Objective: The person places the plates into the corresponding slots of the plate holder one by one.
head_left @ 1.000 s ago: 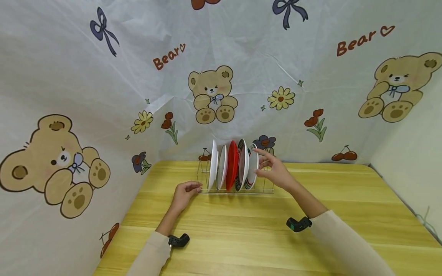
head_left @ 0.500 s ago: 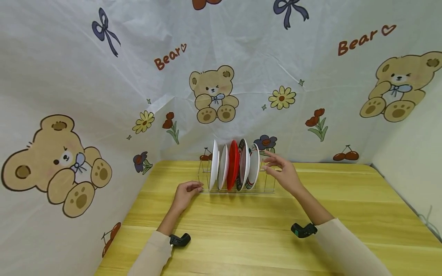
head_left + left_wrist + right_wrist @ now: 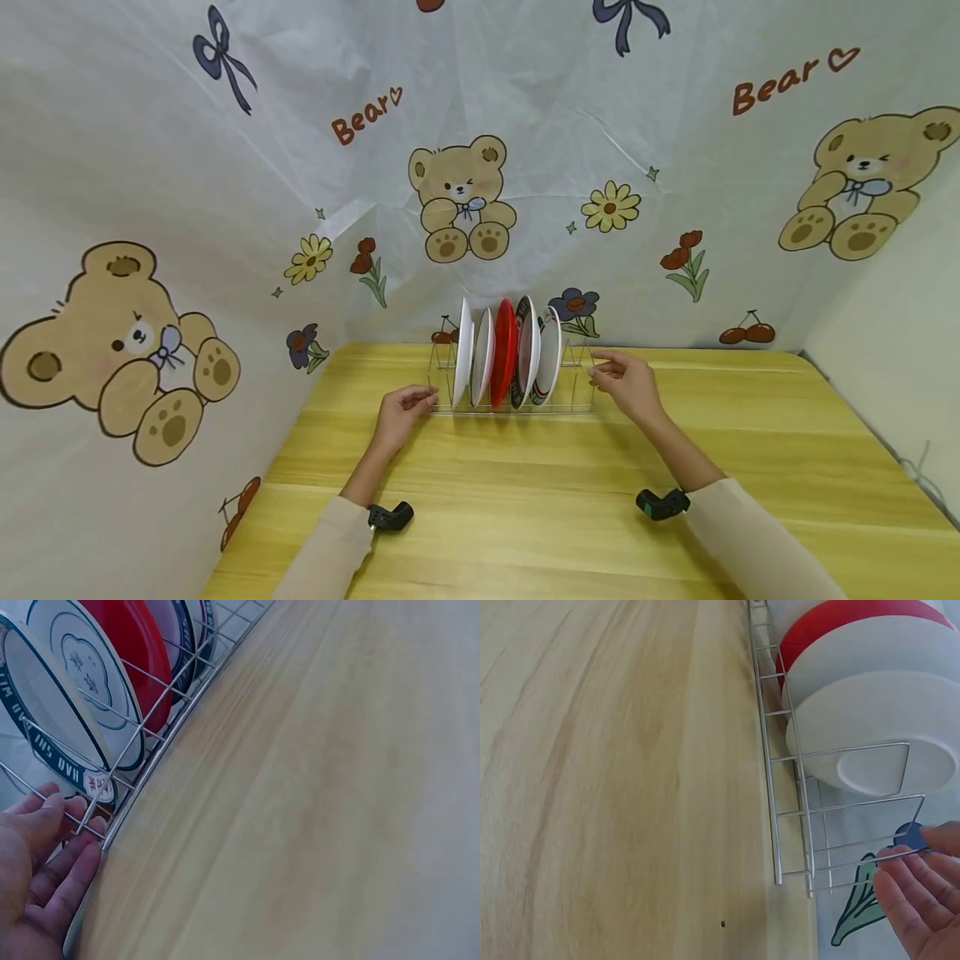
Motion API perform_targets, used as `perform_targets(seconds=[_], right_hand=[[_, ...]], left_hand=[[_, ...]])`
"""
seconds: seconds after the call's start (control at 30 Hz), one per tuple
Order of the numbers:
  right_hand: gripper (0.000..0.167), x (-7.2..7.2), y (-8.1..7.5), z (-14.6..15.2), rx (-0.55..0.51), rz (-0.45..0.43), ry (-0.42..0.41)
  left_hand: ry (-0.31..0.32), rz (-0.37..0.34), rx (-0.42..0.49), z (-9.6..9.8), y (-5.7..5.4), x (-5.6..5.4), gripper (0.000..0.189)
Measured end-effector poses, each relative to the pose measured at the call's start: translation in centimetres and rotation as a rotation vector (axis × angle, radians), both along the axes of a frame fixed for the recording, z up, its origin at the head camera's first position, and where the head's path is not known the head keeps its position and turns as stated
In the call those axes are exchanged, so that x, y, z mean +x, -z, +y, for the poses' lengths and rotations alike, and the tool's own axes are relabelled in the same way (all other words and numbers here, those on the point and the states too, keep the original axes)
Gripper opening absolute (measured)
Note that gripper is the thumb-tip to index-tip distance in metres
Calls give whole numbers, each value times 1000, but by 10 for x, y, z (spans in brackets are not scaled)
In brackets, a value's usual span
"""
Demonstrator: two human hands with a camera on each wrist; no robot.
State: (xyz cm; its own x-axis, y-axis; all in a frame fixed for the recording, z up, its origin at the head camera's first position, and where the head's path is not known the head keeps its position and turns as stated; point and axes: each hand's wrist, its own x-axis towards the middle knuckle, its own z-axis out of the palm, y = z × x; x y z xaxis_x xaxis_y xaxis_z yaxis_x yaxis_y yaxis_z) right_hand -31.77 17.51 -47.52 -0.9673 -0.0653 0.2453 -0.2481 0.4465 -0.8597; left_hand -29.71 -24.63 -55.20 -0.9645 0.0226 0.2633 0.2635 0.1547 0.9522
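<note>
A wire dish rack (image 3: 517,411) stands on the wooden table with several plates upright in it. From left to right are a white plate (image 3: 463,354), a second pale plate (image 3: 483,358), a red plate (image 3: 503,354), a dark-rimmed plate (image 3: 527,354) and a white plate (image 3: 550,358) with a patterned rim. My left hand (image 3: 399,415) pinches the rack's left end; in the left wrist view its thumb and fingers lie around the wire. At the right end, my right hand (image 3: 632,387) holds the end wire between thumb and fingers, apart from the plates.
The table (image 3: 510,508) stretches in front of the rack and to both sides. Behind it hangs a white cloth (image 3: 540,108) printed with bears and flowers. A wall (image 3: 900,350) borders the right side, with a thin cord (image 3: 926,471) near the table edge.
My right hand has let go of the rightmost plate, moved right and taken hold of the rack's right end. The left hand stays at the left end.
</note>
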Motion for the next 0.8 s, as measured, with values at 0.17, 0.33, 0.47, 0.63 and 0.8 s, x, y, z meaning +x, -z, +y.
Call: perform_targets(seconds=[0.17, 0.33, 0.47, 0.63, 0.8], right_hand=[[35, -6, 0, 1, -14, 9, -14], [30, -19, 3, 9, -84, -29, -17], [28, -28, 5, 15, -121, -48, -11], [27, -36, 4, 20, -148, -87, 0], [29, -45, 4, 26, -189, -128, 9]], left_hand=[[32, -27, -12, 5, -15, 9, 19], [112, -25, 2, 8, -14, 14, 16], [169, -33, -13, 11, -8, 17, 18], [208, -48, -41, 20, -5, 27, 21], [253, -54, -29, 34, -2, 41, 22]])
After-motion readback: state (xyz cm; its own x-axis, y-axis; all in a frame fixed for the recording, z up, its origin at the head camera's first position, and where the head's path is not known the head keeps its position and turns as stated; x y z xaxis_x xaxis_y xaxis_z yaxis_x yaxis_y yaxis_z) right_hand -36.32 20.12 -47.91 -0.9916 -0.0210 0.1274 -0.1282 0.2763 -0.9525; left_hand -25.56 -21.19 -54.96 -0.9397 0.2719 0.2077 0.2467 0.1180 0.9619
